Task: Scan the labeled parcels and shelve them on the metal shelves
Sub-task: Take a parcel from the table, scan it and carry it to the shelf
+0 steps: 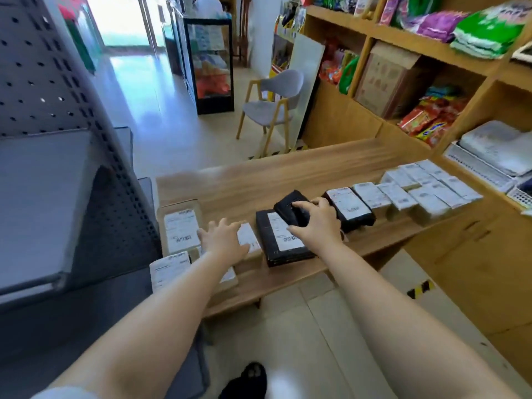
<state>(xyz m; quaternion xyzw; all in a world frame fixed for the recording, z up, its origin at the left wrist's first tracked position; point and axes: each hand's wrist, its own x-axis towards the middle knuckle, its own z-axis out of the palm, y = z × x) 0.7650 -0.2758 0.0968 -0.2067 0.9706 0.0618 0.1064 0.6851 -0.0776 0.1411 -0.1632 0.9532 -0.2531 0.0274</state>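
Left hand: the left hand [223, 240] reaches over the near left part of the table [288, 174], fingers spread and straight, lying on or just above a white-labeled parcel [247, 237]; whether it presses down cannot be told.
Right hand: the right hand [315, 220] has its fingers curled round a black scanner [292, 210] and holds it tilted over the parcels.
Black parcel: a black parcel with a white barcode label [283, 240] lies flat just under the scanner, between the two hands.
Second black parcel: another black labeled parcel [349, 208] lies just right of the right hand, touching it or nearly so.
Brown boxes: a labeled cardboard box [181, 226] sits at the left end of the table, and a smaller labeled one [168, 269] hangs at the near left corner.
Row of parcels: a blurred row of labeled parcels [420, 188] runs along the table toward the right.
Metal shelves: the grey perforated metal shelf unit [57, 110] stands at the left, close beside the table.
Wooden shelves: wooden shelving [431, 47] at the right holds snack bags and a carton.
Chair: a grey chair [273, 102] stands beyond the table.
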